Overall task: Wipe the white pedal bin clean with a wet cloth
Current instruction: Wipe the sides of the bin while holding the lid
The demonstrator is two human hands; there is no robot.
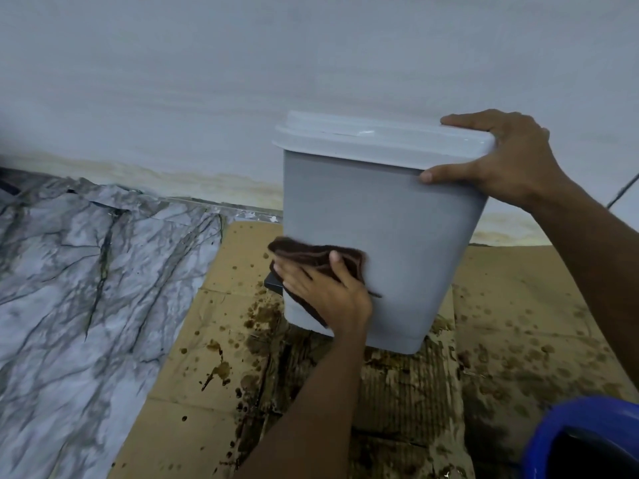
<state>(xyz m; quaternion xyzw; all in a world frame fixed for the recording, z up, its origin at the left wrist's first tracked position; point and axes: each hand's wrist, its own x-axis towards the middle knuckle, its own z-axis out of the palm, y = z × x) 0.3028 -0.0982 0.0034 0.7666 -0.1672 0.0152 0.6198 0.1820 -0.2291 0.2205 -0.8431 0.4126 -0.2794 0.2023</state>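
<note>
**Left hand** [321, 288]: you are pressing it flat on the cloth [311, 252], fingers straight and thumb spread. You are not clutching the cloth, only pinning it against the lower left of the bin's front face. The forearm is reaching up from the bottom of the view.

**Right hand** [508, 160]: you are gripping the right corner of the lid [363, 136]. The fingers are lying over the top and the thumb is pressing the front face just under the rim. The arm is coming in from the right edge.

**Cloth**: dark brown and folded, it is lying between your palm and the bin wall, with its far edge reaching the left corner.

**Bin** [415, 236]: white, lid closed, it is standing on cardboard [214, 305] close to the wall [207, 81]. A dark part, probably the pedal [273, 283], is showing at its lower left behind the cloth.

**Step in hand** (judged): you are wiping the front face, working the low left part while the right hand is steadying the bin.

**Next move** (judged): this is calling for sweeping the cloth across the rest of the face with even pressure. Brace the lid corner so the light bin is not sliding or tipping.

**Around**: brown splashes are staining the cardboard. A marbled sheet [86, 271] is lying to the left, and a blue bucket [553, 437] is sitting at the lower right.
</note>
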